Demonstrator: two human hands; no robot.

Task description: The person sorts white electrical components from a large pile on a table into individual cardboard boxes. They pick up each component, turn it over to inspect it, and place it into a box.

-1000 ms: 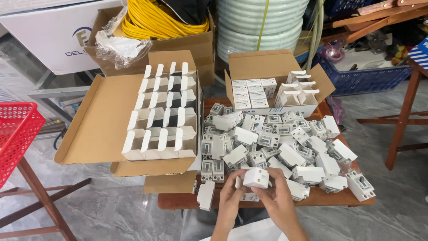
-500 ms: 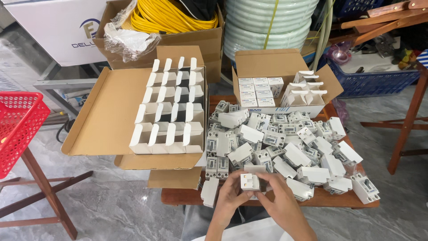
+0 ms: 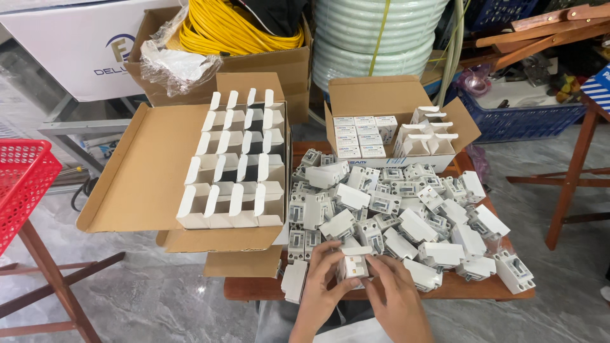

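Observation:
Both my hands hold one small white box (image 3: 353,264) at the near edge of the wooden table (image 3: 254,289). My left hand (image 3: 321,289) grips its left side and my right hand (image 3: 397,298) closes over its right side. Just beyond lies a heap of grey-and-white electrical parts and small white boxes (image 3: 400,209). To the left an open cardboard carton (image 3: 232,168) holds rows of empty white boxes with raised flaps. Behind the heap a smaller carton (image 3: 387,136) holds closed and open white boxes.
A red plastic basket (image 3: 22,184) stands at the left on a wooden frame. Yellow cable coils (image 3: 235,28) in a carton and white hose coils (image 3: 375,32) sit behind. A blue crate (image 3: 527,117) and wooden stool legs (image 3: 575,165) are at the right. The floor is grey marble.
The view has shifted slightly. My hands have kept hold of the small white box and turned it a little at the table's near edge.

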